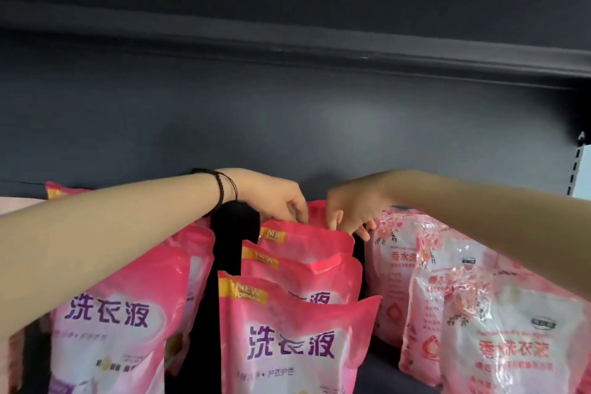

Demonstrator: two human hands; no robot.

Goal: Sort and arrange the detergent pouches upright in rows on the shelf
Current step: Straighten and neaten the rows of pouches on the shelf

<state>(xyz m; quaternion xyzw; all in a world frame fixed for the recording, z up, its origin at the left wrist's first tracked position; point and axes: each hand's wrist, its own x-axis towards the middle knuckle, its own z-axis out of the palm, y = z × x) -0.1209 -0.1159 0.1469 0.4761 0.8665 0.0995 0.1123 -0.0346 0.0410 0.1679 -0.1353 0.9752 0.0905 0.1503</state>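
Front pink pouch stands upright in the middle row on the shelf. Behind it, left hand and right hand pinch the rear pouch by its top edge.

A shop is indicated: identical pink detergent pouches are stocked in rows on a dark metal shelf, paler floral pouches are massed toward its right edge, and a slotted upright is seen at its far right corner.
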